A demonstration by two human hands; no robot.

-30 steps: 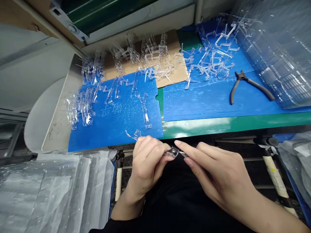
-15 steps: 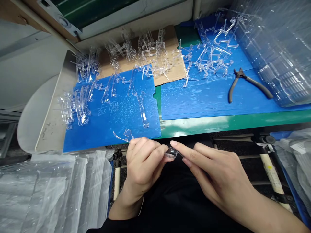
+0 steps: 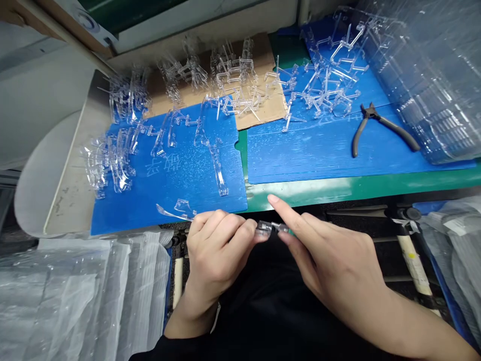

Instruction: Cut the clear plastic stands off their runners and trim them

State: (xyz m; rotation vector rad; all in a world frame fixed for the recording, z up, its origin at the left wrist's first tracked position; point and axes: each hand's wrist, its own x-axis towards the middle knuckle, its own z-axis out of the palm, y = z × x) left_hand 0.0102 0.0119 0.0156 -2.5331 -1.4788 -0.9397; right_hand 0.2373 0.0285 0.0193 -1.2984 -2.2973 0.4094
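My left hand [image 3: 218,245] pinches a small clear plastic part [image 3: 264,229] between its thumb and fingers, just off the front of the bench. My right hand [image 3: 330,255] is close beside it, with its index finger raised and pointing forward. A small metal-tipped tool [image 3: 281,228] with a touch of green behind its tip meets the part and seems held in my right hand, though the fingers hide most of it. A curved clear plastic piece [image 3: 175,209] lies on the blue board just beyond my left hand.
Several clear plastic stands lie heaped on two blue corrugated boards [image 3: 180,195] and a cardboard sheet [image 3: 268,55]. Black-handled pliers [image 3: 376,128] rest on the right board [image 3: 319,150], beside stacked clear plastic trays [image 3: 424,85]. Clear plastic sheeting [image 3: 86,301] lies at lower left.
My right index finger has lifted off the part and points further forward. The hands have come closer to the tool contact, and the whole bench has shifted left and up in view.
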